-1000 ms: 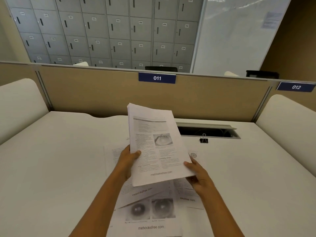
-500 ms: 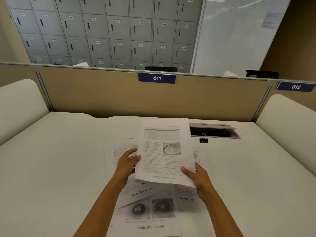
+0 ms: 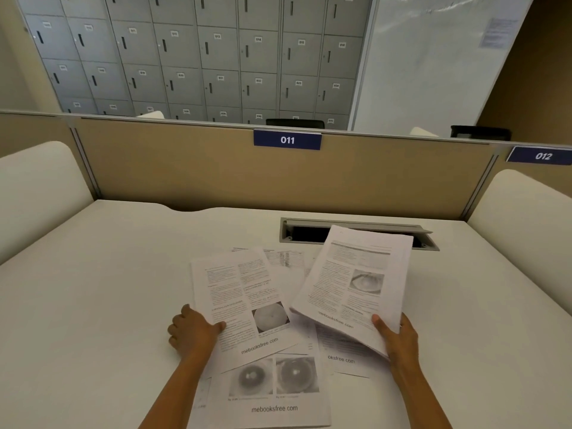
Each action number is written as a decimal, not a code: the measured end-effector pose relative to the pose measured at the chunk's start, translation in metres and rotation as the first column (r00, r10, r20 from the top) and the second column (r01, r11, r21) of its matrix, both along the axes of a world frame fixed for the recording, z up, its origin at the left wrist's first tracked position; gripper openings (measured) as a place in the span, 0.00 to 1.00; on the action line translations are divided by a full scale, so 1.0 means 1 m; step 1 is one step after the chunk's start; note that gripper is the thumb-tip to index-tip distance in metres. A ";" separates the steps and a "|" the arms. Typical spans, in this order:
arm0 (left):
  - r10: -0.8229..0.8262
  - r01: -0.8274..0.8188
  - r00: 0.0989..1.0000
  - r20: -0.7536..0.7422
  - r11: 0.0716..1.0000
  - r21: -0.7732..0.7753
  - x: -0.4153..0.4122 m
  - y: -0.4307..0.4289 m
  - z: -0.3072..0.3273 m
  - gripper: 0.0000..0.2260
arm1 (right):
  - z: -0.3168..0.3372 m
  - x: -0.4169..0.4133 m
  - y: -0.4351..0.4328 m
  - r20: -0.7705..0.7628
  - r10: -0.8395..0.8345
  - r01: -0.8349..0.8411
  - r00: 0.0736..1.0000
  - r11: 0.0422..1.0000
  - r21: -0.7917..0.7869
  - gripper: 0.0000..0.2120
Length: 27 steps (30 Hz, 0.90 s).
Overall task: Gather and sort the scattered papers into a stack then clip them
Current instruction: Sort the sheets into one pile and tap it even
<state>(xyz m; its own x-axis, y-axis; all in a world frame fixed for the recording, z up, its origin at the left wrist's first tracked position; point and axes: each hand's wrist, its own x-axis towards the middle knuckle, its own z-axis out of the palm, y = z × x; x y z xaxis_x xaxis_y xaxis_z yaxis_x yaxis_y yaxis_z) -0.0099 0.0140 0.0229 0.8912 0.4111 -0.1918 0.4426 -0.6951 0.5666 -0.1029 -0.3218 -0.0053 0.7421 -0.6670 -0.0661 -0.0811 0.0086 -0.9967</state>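
Note:
My right hand (image 3: 397,339) grips the lower right corner of a gathered stack of printed papers (image 3: 356,283), held tilted just above the desk at the right. My left hand (image 3: 193,332) pinches the lower left edge of a loose printed sheet (image 3: 244,298) that lies on the desk. Other loose sheets lie spread beneath: one with two eye pictures (image 3: 272,388) near me, one partly under the stack (image 3: 340,357), and one farther back (image 3: 284,258). The binder clip is hidden behind the stack.
The white desk (image 3: 108,289) is bounded by a tan partition (image 3: 216,171) at the back and white side panels (image 3: 34,193) left and right. A grey cable tray opening (image 3: 306,233) sits in the desk behind the papers.
The stack has moved right and down, now held by my right hand alone. My left hand let go of it and took hold of a loose sheet on the desk.

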 end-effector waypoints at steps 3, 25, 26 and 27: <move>0.024 -0.027 0.999 -0.036 0.997 -0.076 0.007 0.001 -0.001 0.35 | -0.002 0.001 0.002 -0.032 0.036 -0.038 0.999 0.995 -0.092 0.19; 0.181 0.106 0.782 0.596 0.904 -0.414 0.002 0.000 0.107 0.11 | 0.002 -0.004 -0.001 -0.199 0.288 -0.322 0.937 0.933 -0.163 0.18; 0.153 0.134 0.805 0.573 0.894 -0.427 0.004 -0.010 0.105 0.11 | 0.002 -0.004 -0.001 -0.216 0.305 -0.344 0.927 0.923 -0.172 0.18; 0.120 0.160 0.832 0.542 0.883 -0.441 0.005 -0.021 0.099 0.11 | 0.003 -0.004 -0.002 -0.230 0.325 -0.369 0.917 0.912 -0.179 0.19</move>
<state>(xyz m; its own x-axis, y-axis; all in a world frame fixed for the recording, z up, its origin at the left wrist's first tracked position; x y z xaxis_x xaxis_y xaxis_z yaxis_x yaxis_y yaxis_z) -0.0053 -0.0075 0.1223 0.9090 0.3830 0.1646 -0.0445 -0.3034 0.9518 -0.1068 -0.3234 -0.0025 0.9164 -0.3835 -0.1144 -0.2287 -0.2672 -0.9361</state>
